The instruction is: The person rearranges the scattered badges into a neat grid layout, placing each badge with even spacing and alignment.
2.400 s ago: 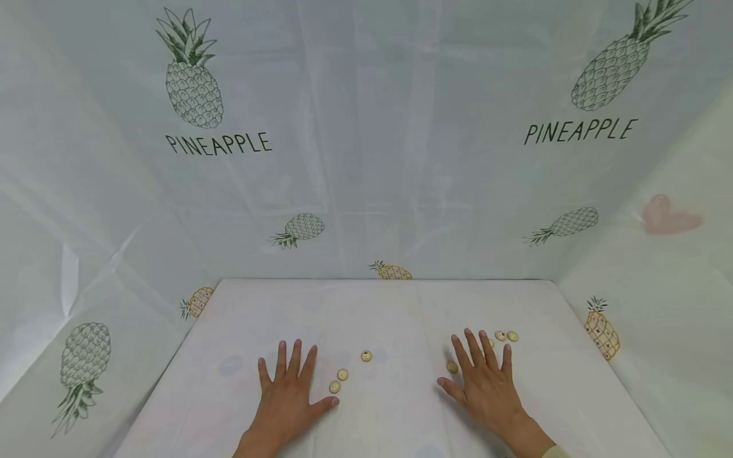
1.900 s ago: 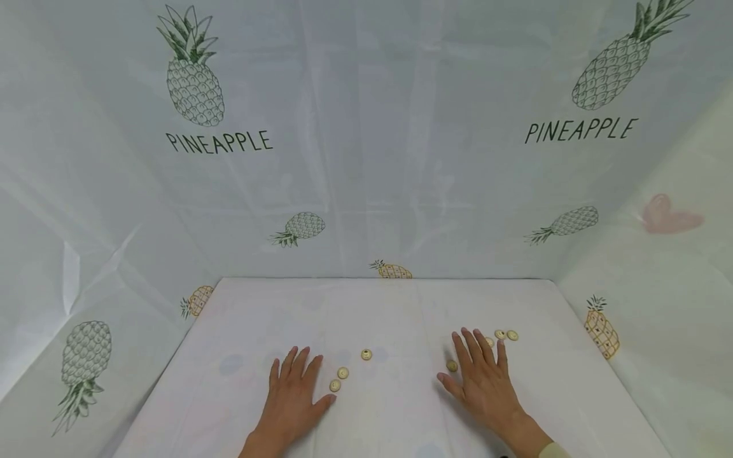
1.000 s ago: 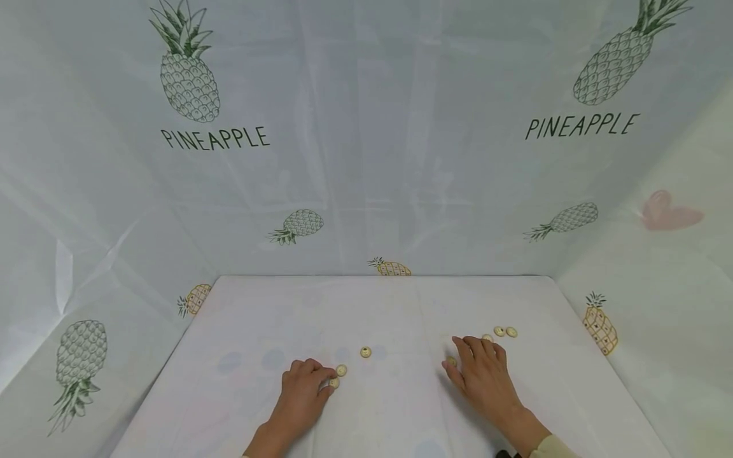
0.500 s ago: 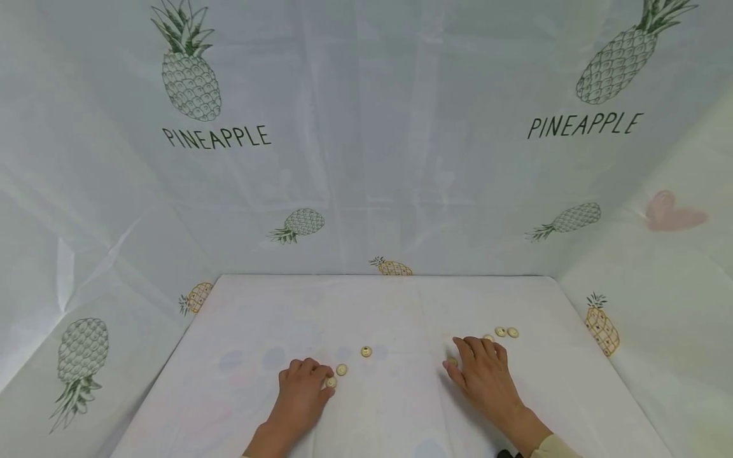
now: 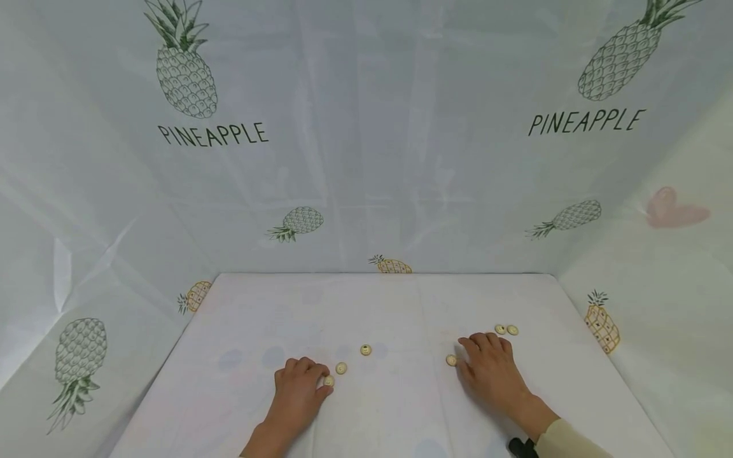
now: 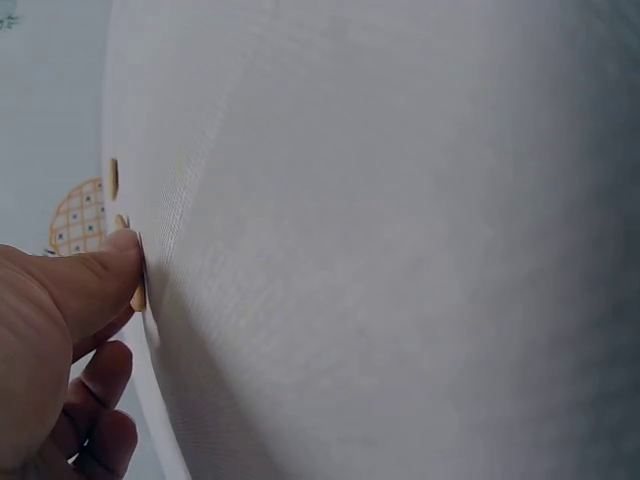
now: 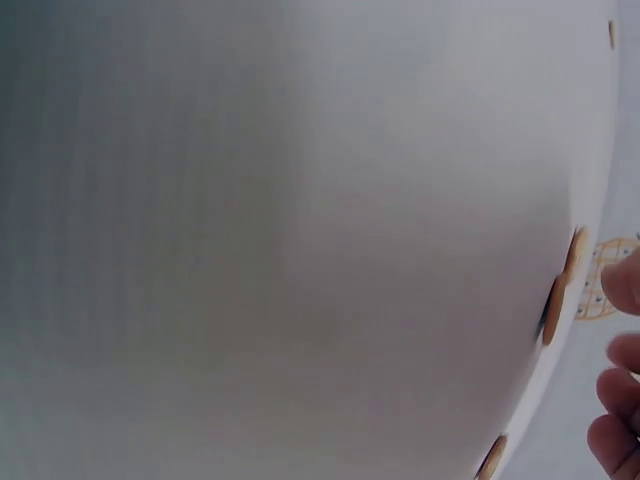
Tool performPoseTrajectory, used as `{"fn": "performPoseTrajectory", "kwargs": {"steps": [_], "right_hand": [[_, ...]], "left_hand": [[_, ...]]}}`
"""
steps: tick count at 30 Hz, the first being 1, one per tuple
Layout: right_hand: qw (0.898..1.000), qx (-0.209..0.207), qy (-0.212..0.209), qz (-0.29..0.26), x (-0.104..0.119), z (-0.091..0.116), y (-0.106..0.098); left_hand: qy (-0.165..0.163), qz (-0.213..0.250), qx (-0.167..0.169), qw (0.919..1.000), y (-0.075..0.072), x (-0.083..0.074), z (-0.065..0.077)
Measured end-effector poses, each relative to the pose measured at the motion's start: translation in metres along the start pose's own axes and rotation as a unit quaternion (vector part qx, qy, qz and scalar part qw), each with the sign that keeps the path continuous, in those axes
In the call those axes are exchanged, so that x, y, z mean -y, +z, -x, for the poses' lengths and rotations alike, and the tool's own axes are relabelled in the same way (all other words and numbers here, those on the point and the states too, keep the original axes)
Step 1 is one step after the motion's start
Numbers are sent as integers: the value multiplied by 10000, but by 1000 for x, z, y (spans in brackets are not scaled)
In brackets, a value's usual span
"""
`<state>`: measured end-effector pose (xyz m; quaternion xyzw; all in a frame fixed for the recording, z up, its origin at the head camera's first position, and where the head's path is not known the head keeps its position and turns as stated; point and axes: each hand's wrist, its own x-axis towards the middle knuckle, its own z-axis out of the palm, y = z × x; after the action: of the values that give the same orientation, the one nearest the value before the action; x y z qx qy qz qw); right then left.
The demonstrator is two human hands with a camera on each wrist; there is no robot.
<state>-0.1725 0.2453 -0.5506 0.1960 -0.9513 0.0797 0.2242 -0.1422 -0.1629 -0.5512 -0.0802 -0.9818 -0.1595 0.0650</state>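
My left hand [image 5: 299, 393] pinches a small round pale wooden disc [image 5: 329, 380] between thumb and index finger, low over the white-covered table. In the left wrist view the disc [image 6: 139, 298] shows edge-on under the thumb. A second disc [image 5: 341, 368] lies just beyond those fingertips, and a third disc [image 5: 366, 350] farther right. My right hand [image 5: 494, 372] hovers palm down with loosely bent fingers and holds nothing. Left of its thumb lies another disc [image 5: 451, 360]. Two discs [image 5: 506, 329] lie side by side beyond its fingers. In the right wrist view, fingers [image 7: 622, 285] hang near overlapping discs [image 7: 553, 312].
The table [image 5: 395, 413] has a white cloth with faint coloured spots. Behind and at both sides hangs a pale curtain [image 5: 372, 159] printed with pineapples. A black object [image 5: 522, 448] sits at the right wrist by a pale yellow sleeve [image 5: 572, 442].
My left hand has gone from spread fingers to pinching the nearest disc, shifted slightly left. My right hand has bent its fingers and moved right, uncovering the disc near its thumb and hiding another.
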Motion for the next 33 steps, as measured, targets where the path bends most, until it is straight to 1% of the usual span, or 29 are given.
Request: {"fn": "performPoseTrajectory", "kwargs": {"steps": [3,8,13,17,20,23,27,30,33], "right_hand": [[9998,176,-63,-38,-5,0,2],[9987,353,-368,-45,-5,-5,4],[9977,319,-598,-84,-3,-8,6],[9972,171,-716,-158,-3,-10,9],[9973,74,-720,-75,-4,-12,10],[9977,61,-681,-18,-4,-13,11],[9976,29,-659,-186,-5,-12,10],[9971,-8,-669,-359,-5,-12,10],[9972,24,-638,-396,-6,-13,10]], "left_hand": [[35,40,39,10000,1,1,1],[37,61,20,10000,1,3,2],[-10,99,47,9999,1,3,2],[-30,76,19,10000,1,4,2],[-27,26,-23,10000,2,4,2],[-37,-27,-38,10000,2,4,1],[-8,-91,-69,9999,1,3,2],[91,-118,-118,9998,-1,3,3],[187,-125,-162,9996,-2,2,3]]}}
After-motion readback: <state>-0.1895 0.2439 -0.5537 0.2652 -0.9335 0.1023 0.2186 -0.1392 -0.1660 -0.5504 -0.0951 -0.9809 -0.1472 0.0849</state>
